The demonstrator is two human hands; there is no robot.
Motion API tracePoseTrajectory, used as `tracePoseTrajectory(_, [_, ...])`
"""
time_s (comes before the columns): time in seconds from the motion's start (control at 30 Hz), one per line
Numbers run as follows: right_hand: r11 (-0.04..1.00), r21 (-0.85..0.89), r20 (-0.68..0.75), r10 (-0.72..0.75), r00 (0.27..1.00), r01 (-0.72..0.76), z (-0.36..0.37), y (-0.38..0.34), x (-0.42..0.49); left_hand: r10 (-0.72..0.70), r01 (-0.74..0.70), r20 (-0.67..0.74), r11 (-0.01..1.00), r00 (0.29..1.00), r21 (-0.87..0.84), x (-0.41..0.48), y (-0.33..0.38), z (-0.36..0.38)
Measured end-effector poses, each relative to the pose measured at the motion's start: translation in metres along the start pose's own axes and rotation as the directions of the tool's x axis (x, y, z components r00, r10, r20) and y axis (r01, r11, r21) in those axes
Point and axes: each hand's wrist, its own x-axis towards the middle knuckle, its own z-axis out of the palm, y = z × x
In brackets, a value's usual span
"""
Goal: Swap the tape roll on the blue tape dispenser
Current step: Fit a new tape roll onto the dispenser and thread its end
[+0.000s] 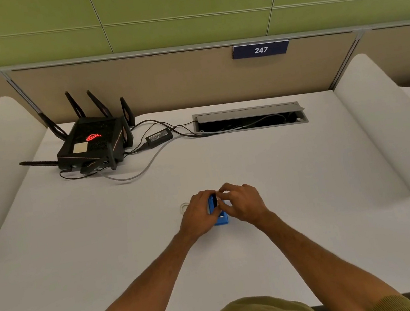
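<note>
The blue tape dispenser (221, 219) stands on the white desk (308, 179) in the middle, mostly covered by both hands. My left hand (199, 216) wraps its left side and holds it. My right hand (241, 201) is curled over its top right, fingertips pinched at the top where the roll sits; the roll itself is hidden. A small clear tape roll (184, 207) lies flat on the desk just left of my left hand.
A black router (93, 145) with several antennas, a power adapter (159, 137) and cables lie at the back left. An open cable hatch (250, 118) is set in the desk at the back. White dividers stand at both sides.
</note>
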Motion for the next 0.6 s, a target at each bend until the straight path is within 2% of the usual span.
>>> tracePoseTrajectory(0.33, [0.994, 0.096, -0.013, 0.055, 0.998, -0.053, -0.0007, 0.0006, -0.0014, 0.044, -0.046, 0.015, 0.991, 0.999, 0.123, 0.0008, -0.0013, 0.0011])
tracePoseTrajectory(0.6, [0.991, 0.097, -0.045, 0.096, 0.994, -0.091, -0.0029, 0.0013, 0.0019, 0.025, -0.026, 0.007, 0.999, 1.000, 0.034, 0.0011, 0.0013, 0.0000])
